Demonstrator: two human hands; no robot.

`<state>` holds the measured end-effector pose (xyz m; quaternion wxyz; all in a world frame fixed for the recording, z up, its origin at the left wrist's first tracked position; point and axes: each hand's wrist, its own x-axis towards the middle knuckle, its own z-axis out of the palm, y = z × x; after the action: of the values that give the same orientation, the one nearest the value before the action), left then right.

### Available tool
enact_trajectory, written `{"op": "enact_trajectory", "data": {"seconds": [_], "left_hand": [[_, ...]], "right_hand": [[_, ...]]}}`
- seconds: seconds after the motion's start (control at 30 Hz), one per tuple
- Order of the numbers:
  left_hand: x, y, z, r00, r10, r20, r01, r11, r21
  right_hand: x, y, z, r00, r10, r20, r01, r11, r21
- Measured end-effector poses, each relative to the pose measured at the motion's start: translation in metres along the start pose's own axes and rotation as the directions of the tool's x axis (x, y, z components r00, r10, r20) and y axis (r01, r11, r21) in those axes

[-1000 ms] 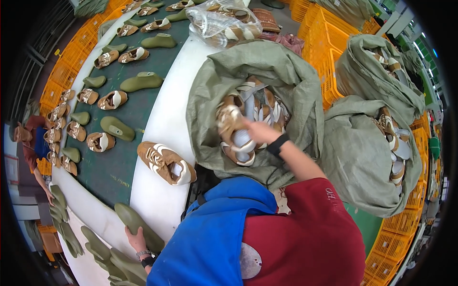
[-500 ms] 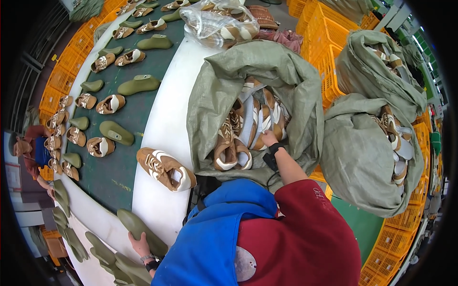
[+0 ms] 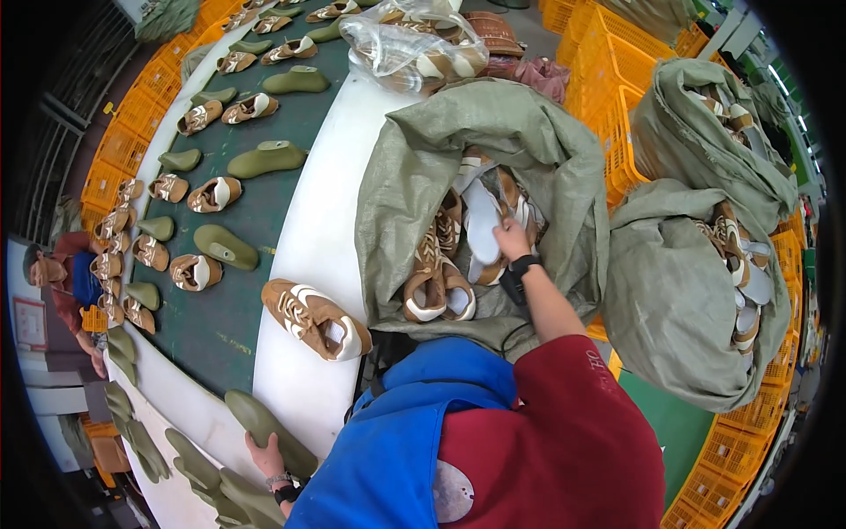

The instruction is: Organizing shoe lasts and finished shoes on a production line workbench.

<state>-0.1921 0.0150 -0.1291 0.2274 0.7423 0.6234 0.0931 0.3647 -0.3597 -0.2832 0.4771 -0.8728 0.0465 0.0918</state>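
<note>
My right hand (image 3: 513,239) reaches into an open grey-green woven sack (image 3: 388,194) and is closed on a brown-and-white sneaker (image 3: 481,222), its pale sole turned up. More sneakers (image 3: 425,280) lie around it in the sack. On the left, my left hand (image 3: 266,457) grips the side of an olive-green shoe last (image 3: 269,430) on the white table edge; its fingers are partly hidden. A single brown sneaker (image 3: 315,319) with white trim sits on the white ledge between my hands.
A dark green conveyor belt (image 3: 231,331) carries lasts and sneakers. Further lasts (image 3: 198,463) lie at lower left. Two more sacks (image 3: 674,291) of shoes and orange crates (image 3: 608,79) stand at right. A clear plastic bag (image 3: 388,53) holds shoes. Across the belt stands another person (image 3: 66,273).
My right hand has raised and tipped a sneaker in the sack, exposing its pale sole. My left hand stays at the shoe last. The whole view has shifted slightly.
</note>
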Motion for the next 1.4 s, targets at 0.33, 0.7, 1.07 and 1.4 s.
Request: {"op": "enact_trajectory", "data": {"seconds": [0.33, 0.7, 1.07, 1.4], "left_hand": [[0.000, -0.003, 0.000, 1.000, -0.011, -0.003, 0.011, 1.000, -0.012], [-0.007, -0.007, -0.001, 1.000, -0.028, -0.004, 0.028, 1.000, 0.000], [-0.007, -0.016, 0.000, 0.999, -0.008, -0.036, 0.008, 1.000, -0.007], [-0.012, -0.012, 0.003, 0.997, -0.008, -0.075, 0.010, 1.000, 0.027]], "right_hand": [[-0.041, -0.151, -0.128, 0.803, -0.013, 0.596, -0.433, 0.675, 0.598], [0.002, -0.021, 0.036, 0.956, -0.155, 0.248, 0.178, 0.981, -0.073], [0.002, -0.026, -0.012, 0.961, -0.167, 0.218, 0.135, 0.979, 0.156], [-0.101, -0.211, -0.080, 0.833, -0.530, 0.159, 0.202, 0.559, 0.804]]}}
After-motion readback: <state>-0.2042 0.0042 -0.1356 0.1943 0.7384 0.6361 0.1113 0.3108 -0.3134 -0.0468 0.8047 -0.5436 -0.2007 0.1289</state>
